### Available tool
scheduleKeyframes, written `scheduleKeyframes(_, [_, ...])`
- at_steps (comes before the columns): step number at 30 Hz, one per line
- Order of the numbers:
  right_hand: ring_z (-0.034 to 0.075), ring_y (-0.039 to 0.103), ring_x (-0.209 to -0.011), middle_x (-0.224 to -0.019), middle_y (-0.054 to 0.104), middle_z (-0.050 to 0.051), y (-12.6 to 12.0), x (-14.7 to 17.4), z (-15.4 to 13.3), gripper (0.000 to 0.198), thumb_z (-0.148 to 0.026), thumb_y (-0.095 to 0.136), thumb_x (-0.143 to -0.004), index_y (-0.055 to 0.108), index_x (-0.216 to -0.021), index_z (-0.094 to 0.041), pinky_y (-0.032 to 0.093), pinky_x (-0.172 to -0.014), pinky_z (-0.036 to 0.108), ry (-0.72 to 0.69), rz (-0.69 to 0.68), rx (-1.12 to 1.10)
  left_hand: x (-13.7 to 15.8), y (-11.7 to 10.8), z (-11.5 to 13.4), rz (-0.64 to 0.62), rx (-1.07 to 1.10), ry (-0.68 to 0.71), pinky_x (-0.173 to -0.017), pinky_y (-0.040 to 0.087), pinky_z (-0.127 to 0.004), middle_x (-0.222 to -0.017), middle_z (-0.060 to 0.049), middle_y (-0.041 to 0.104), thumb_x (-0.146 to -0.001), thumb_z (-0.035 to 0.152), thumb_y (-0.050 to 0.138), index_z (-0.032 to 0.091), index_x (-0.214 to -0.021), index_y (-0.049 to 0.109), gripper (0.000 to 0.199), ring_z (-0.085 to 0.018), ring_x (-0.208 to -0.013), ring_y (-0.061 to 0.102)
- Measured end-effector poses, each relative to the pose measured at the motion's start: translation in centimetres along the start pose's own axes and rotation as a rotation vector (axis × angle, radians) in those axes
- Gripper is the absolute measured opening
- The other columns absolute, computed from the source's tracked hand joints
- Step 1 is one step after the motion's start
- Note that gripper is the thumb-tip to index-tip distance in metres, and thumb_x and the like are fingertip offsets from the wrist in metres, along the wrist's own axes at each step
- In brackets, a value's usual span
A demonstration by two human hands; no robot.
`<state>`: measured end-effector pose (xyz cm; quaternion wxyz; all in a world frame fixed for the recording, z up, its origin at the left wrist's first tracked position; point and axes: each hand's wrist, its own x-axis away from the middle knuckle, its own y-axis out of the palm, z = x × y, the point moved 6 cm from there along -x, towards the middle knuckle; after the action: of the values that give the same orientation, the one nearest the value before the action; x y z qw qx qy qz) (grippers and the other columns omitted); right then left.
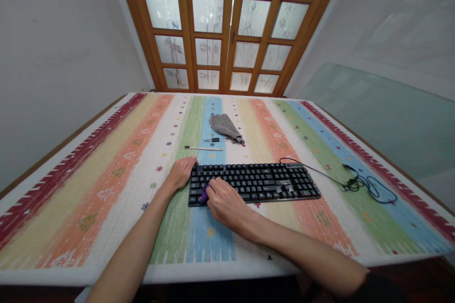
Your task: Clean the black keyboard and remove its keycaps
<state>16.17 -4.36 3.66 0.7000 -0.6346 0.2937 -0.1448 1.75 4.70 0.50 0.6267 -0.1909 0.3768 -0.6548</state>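
Note:
A black full-size keyboard (256,182) lies on the striped tablecloth in front of me. At its upper left corner my left hand (182,171) is closed, fingers curled against the edge. Over the left part of the keys, my right hand (224,200) pinches a soft purple lump (204,195); whether it is cloth or putty I cannot tell. The lump touches the lower left keys, and the hand hides some of the keys around it. Beyond the keyboard lies a toothbrush (204,148) with dark bristles and a pale handle.
Farther back rest a crumpled grey cloth (225,126) and a small black piece with thin wire-like ends (215,140). The keyboard's cable (368,187) runs right into a loose coil. The striped tablecloth (117,198) covers the table; wooden glazed doors (227,47) stand behind.

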Motion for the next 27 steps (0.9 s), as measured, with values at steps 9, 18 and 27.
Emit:
scheduleKeyframes(9, [0.023,0.051,-0.087,-0.091,0.057,0.011,1.1,1.4,0.2,0.012,-0.005,0.050,-0.088,0.059,-0.089,-0.012,0.045,-0.076,0.033,-0.007,-0.015,-0.017,0.1,0.0,0.1,0.000,0.004,-0.004,-0.085,0.048,-0.037,-0.082,-0.007,0.069,-0.097,0.046,0.018,0.020,-0.078,0.062,0.054,-0.023,-0.082,0.064])
scheduleKeyframes(18, [0.019,0.052,-0.082,-0.088,0.055,0.009,-0.9,3.4,3.6,0.009,-0.008,0.052,-0.087,0.060,-0.083,-0.013,0.045,-0.074,0.031,0.133,-0.036,-0.210,-0.1,0.3,-0.1,-0.010,-0.042,0.015,-0.084,0.049,-0.038,-0.078,-0.007,0.068,-0.098,0.046,0.017,0.019,-0.076,0.061,0.056,-0.023,-0.080,0.064])
scheduleKeyframes(27, [0.022,0.050,-0.088,-0.092,0.055,0.011,0.6,0.1,0.6,0.013,-0.007,0.050,-0.088,0.062,-0.085,-0.012,0.045,-0.077,0.032,0.053,0.020,-0.180,0.0,-0.1,0.5,-0.015,-0.054,0.041,-0.084,0.049,-0.038,-0.082,-0.008,0.069,-0.098,0.045,0.017,0.019,-0.079,0.060,0.053,-0.023,-0.082,0.064])
